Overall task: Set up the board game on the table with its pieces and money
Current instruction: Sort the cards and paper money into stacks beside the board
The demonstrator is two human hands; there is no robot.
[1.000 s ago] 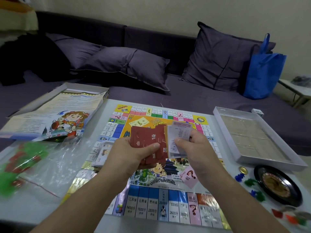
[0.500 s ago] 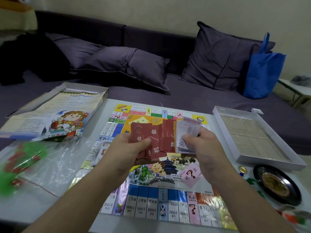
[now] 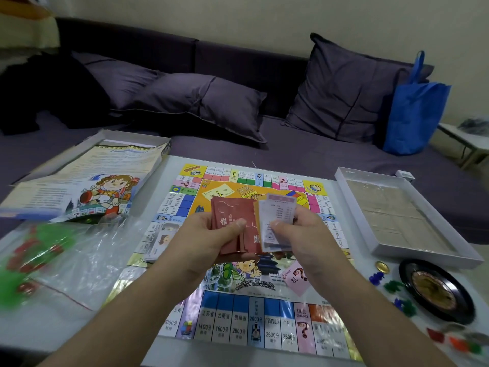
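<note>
A white table (image 3: 53,329) stands before a dark purple sofa (image 3: 264,154), with the game board (image 3: 264,308) spread flat at its centre. At nine o'clock lies a clear plastic bag (image 3: 79,260) of green and red pieces, and above it, at ten o'clock, the box lid (image 3: 87,181) with the cartoon sheet. Over the board's middle, the left hand (image 3: 201,242) pinches a fan of red cards (image 3: 232,223), thumb on top and fingers curled beneath, probably to keep them spread for sorting. Just beside it, the right hand (image 3: 304,234) grips pale deed-like cards (image 3: 277,221) the same way, touching the red fan's edge. At two o'clock sits the empty-looking box tray (image 3: 428,250); at four o'clock a black spinner wheel (image 3: 436,290) with loose coloured tokens (image 3: 394,287) near it.
</note>
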